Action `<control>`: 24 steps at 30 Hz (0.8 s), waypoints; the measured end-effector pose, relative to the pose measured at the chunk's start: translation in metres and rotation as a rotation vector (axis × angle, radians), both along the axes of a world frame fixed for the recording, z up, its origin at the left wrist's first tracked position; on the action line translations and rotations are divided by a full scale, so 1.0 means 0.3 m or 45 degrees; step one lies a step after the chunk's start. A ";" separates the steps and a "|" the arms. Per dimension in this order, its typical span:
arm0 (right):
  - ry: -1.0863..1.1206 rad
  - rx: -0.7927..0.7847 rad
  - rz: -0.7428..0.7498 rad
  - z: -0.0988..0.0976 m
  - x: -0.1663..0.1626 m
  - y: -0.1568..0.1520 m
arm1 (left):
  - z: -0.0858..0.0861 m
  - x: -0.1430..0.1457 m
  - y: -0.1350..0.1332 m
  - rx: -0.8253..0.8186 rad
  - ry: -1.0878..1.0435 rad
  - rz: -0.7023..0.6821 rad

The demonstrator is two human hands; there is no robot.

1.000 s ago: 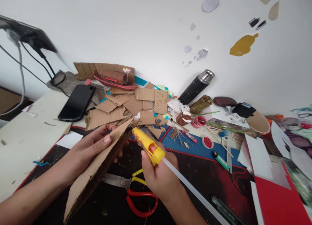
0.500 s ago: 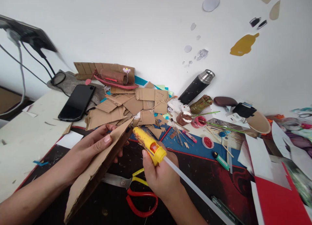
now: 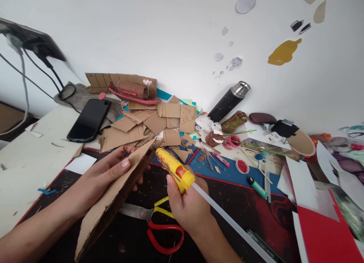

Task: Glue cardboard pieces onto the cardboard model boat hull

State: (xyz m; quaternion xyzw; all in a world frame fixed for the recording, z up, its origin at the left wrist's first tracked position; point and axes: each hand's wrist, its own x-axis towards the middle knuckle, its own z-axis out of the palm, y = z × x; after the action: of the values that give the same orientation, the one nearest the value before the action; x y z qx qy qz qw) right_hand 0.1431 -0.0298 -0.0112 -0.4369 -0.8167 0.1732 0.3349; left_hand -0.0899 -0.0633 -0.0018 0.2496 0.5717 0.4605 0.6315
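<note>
The left hand [image 3: 99, 181] holds cardboard [image 3: 99, 206] above scissors [image 3: 149, 214] while the right hand [image 3: 193, 210] grips a glue gun [image 3: 170, 162] near the cardboard's far end, apparently for gluing, which next calls for steady aim.

left hand [image 3: 106, 174]: clasping, thumb uppermost | right hand [image 3: 192, 208]: curled closed, thumb up | forearms [image 3: 48, 227]: angled inward

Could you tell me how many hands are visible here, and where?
2: the left hand grips the cardboard piece, partly hidden by it; the right hand holds the yellow glue gun near the scissors. No others show.
</note>
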 end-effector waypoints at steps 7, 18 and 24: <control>0.014 0.021 0.000 0.000 -0.002 0.001 | 0.013 0.005 0.002 -0.037 0.028 0.004; 0.012 0.020 -0.019 -0.005 0.002 0.000 | -0.038 -0.016 -0.016 0.040 0.005 -0.031; 0.031 0.009 -0.012 -0.006 0.004 0.000 | -0.021 -0.009 -0.008 0.040 0.038 -0.020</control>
State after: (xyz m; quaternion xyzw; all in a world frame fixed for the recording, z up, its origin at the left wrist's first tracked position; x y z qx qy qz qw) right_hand 0.1442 -0.0298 -0.0129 -0.4374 -0.8111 0.1742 0.3470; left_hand -0.0927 -0.0656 -0.0083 0.2707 0.5718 0.4606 0.6226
